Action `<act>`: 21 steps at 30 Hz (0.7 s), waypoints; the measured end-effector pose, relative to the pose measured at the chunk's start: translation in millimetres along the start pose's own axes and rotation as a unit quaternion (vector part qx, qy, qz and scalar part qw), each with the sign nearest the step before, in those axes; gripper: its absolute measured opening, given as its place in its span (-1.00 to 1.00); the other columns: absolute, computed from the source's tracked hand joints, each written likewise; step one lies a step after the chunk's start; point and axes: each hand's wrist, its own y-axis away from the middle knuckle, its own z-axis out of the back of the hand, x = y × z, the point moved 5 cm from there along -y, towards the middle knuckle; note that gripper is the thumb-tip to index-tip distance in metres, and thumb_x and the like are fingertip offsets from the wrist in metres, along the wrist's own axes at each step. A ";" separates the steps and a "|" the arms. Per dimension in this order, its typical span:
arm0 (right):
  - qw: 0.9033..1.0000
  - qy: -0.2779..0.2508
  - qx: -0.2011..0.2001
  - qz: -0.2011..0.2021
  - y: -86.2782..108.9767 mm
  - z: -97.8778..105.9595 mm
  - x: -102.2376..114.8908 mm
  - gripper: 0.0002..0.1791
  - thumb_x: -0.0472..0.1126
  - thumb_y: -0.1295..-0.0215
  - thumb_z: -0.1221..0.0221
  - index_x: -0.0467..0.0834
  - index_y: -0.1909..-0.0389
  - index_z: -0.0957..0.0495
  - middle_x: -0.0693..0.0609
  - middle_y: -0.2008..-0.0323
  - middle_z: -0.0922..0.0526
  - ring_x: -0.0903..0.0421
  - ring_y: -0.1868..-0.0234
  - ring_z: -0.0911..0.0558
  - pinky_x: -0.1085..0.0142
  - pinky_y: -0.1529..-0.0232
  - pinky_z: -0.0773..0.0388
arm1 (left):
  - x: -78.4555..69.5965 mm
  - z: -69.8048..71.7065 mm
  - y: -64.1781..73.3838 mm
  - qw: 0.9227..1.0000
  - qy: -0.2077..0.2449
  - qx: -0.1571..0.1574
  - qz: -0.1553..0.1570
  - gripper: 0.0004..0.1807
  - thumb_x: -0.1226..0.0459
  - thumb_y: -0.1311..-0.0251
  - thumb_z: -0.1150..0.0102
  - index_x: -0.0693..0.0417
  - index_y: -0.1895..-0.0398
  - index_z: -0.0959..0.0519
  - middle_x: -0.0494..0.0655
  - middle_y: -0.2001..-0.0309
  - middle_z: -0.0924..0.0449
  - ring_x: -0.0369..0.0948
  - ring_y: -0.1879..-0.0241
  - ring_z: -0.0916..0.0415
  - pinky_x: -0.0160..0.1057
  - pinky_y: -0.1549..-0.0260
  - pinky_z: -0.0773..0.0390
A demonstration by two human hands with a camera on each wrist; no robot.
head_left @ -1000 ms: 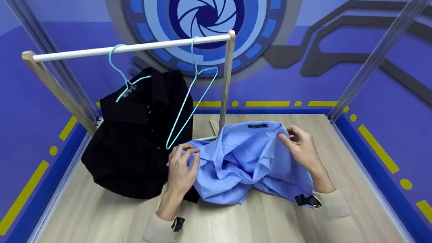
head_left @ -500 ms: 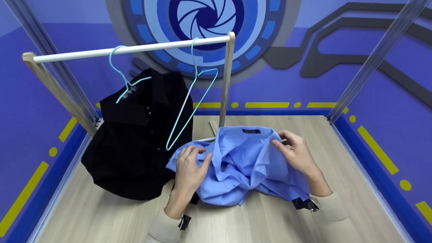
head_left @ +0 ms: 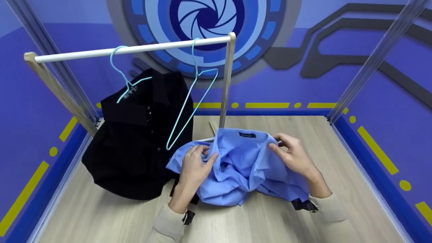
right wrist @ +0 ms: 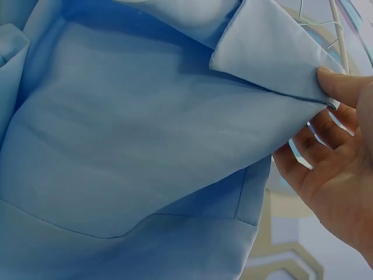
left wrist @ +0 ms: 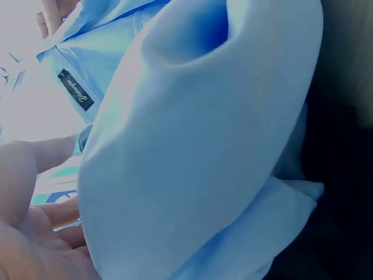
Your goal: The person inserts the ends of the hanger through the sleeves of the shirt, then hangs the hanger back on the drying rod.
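A light blue shirt (head_left: 236, 168) lies bunched over the tabletop, its collar raised and a dark label showing inside the neck. My right hand (head_left: 293, 153) pinches the collar's right side between thumb and fingers. In the right wrist view, the thumb (right wrist: 341, 87) presses on the collar corner with fingers behind it. My left hand (head_left: 196, 165) grips the shirt's left side near the collar; part of its fingertips is hidden by cloth in the left wrist view. Just behind that hand, a bare light-blue hanger (head_left: 182, 116) hangs from the rack.
A black shirt (head_left: 135, 152) hangs on another blue hanger (head_left: 118, 69) to the left. The rack has a white rail (head_left: 145, 47) and wooden uprights (head_left: 227, 81). Blue walls enclose the wooden tabletop (head_left: 337, 162) at the back and sides.
My left hand has moved to the right along the shirt, toward the collar. My right hand has shifted slightly left and down, bringing the collar lower.
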 end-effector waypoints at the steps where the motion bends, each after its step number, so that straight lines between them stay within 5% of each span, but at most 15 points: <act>1: 1.000 0.000 0.004 0.005 -0.1 0.0 0.7 -0.86 -0.63 -0.25 -0.24 -0.38 0.26 -0.62 -0.12 0.35 -0.67 0.15 0.32 -0.62 0.43 0.26 -0.55 | 0.3 -0.8 -0.5 1.000 -0.001 0.005 0.003 -0.67 0.16 -0.25 -0.44 0.28 0.14 -0.69 0.00 0.32 -0.63 -0.01 0.25 -0.58 0.00 0.14 -0.54; 9: 0.999 -0.006 0.027 0.035 0.6 1.2 3.7 -0.79 -0.67 -0.22 -0.21 -0.35 0.24 -0.61 -0.13 0.33 -0.64 0.08 0.32 -0.61 0.44 0.21 -0.52 | 1.7 -2.7 -3.2 0.999 -0.033 0.003 -0.014 -0.81 0.31 -0.22 -0.43 0.25 0.19 -0.71 -0.02 0.35 -0.65 -0.05 0.29 -0.62 -0.02 0.22 -0.58; 21: 1.000 0.002 0.012 0.013 1.3 8.2 -2.8 -0.81 -0.63 -0.22 -0.26 -0.37 0.21 -0.63 -0.19 0.28 -0.64 0.14 0.21 -0.61 0.46 0.17 -0.53 | -1.5 8.6 -5.1 0.999 -0.029 -0.030 -0.028 -0.95 0.43 -0.19 -0.31 0.26 0.31 -0.71 -0.02 0.38 -0.66 -0.13 0.40 -0.63 -0.11 0.35 -0.62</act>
